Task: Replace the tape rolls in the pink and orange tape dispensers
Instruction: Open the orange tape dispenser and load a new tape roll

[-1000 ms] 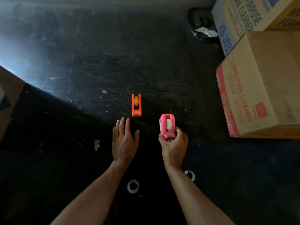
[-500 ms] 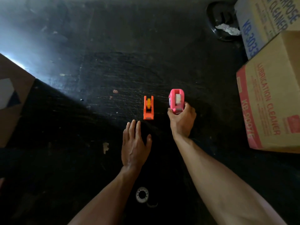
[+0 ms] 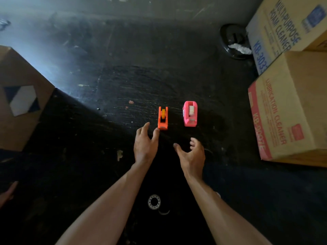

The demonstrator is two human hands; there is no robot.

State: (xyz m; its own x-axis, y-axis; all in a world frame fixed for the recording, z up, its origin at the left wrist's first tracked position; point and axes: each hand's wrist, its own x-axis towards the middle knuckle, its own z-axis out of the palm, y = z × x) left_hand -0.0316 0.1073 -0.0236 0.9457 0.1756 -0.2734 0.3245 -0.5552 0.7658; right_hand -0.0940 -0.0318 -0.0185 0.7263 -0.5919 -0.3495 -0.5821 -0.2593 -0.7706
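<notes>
The orange tape dispenser (image 3: 163, 118) stands on the black floor with a yellow roll in it. To its right stands the pink tape dispenser (image 3: 190, 113), holding a whitish roll. My left hand (image 3: 145, 145) is open just below the orange dispenser, its thumb tip almost at the dispenser's near end. My right hand (image 3: 192, 155) is open and empty, a short way below the pink dispenser and apart from it. A clear tape roll (image 3: 154, 201) lies on the floor between my forearms.
Two stacked cardboard boxes (image 3: 290, 110) of cleaner fill the right side. Another cardboard box (image 3: 19, 96) stands at the left. A dark round dish (image 3: 233, 41) with white scraps sits at the back right. The floor is dark and scratched.
My right hand set the pink dispenser down beside the orange one, let go and drew back. My left hand moved up toward the orange dispenser.
</notes>
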